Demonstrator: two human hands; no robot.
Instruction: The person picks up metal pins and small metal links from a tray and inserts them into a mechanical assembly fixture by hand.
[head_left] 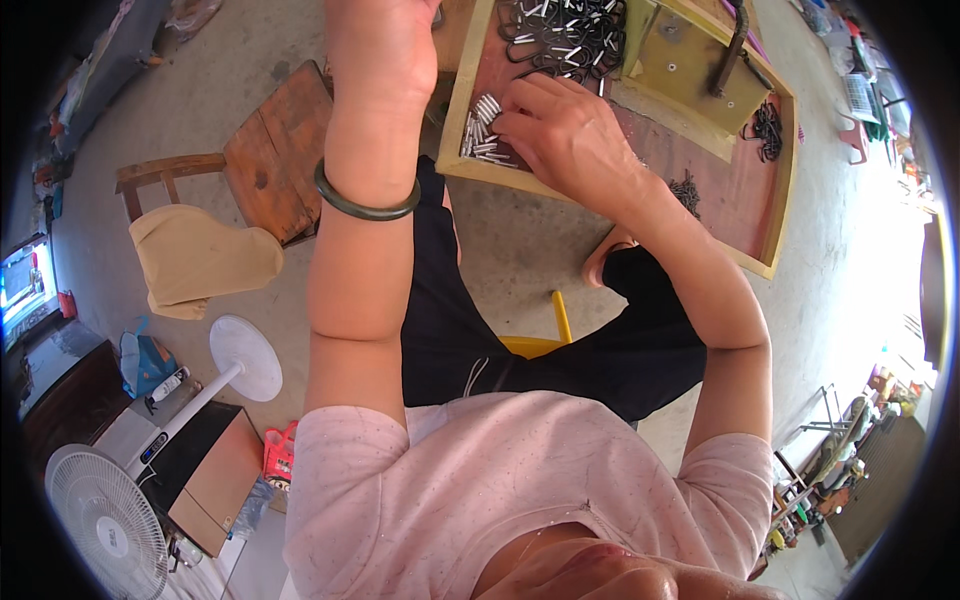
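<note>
Your right hand (565, 130) is over the near left corner of the worktop (735, 205), back of the hand up, fingers bent and pointing down and to the left. Its thumb and forefinger come down at a heap of small silvery pins (482, 130), which lies inside that corner, against the raised wooden rim. The hand is partly closed; the tips are too covered to tell whether you have a pin between them or are only touching the heap.

Your left hand (385, 45) is raised outside the worktop's left edge, with its fingers cut off by the top of the view, so you cannot tell how far open it is or what it holds. A dark bangle (367, 208) sits around the left forearm, below the wrist.

Just past your right hand, along the left edge, is a big pile of black hooks (565, 40), many with silvery white ends. Toward the far edge stands a yellowish metal block (690, 60) with a dark lever (735, 50) on it. Near the right edge lies a smaller bunch of black clips (766, 132), and a little pile of small dark parts (686, 192) is close to the near edge, beside your right wrist.

To your left, beyond the worktop, you have a wooden chair (275, 150) with a beige cloth (205, 260) over part of it.
</note>
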